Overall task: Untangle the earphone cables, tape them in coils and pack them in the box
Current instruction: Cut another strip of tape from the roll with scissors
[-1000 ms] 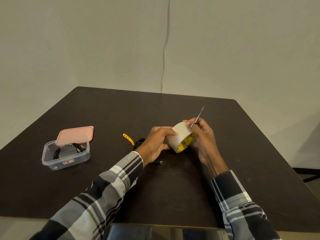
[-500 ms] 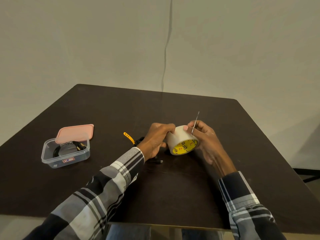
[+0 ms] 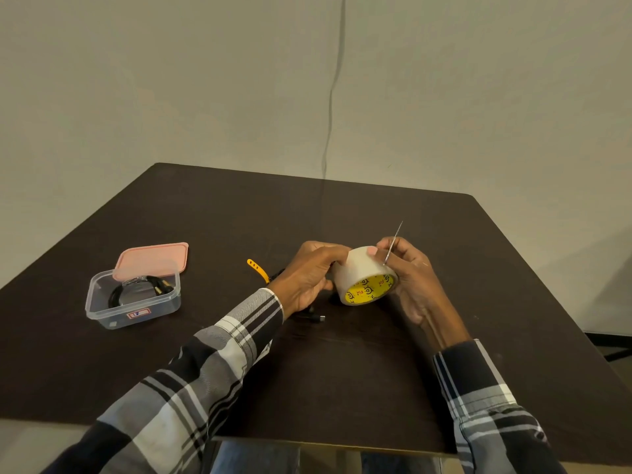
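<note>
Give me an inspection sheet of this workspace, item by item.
Surface: dark brown table, square-cornered.
Job's things: roll of clear tape with a yellow core, held above the table; clear plastic box, open, with a coiled black cable inside; pink lid leaning on the box's far rim.
Clutter: nothing seen.
Hands: left hand grips the tape roll; right hand holds a thin metal blade at the roll's top edge.
Cables: black cable with a yellow strap on the table, mostly hidden behind the left hand; a small plug shows below it.
Surroundings: plain pale wall with a thin vertical line.
</note>
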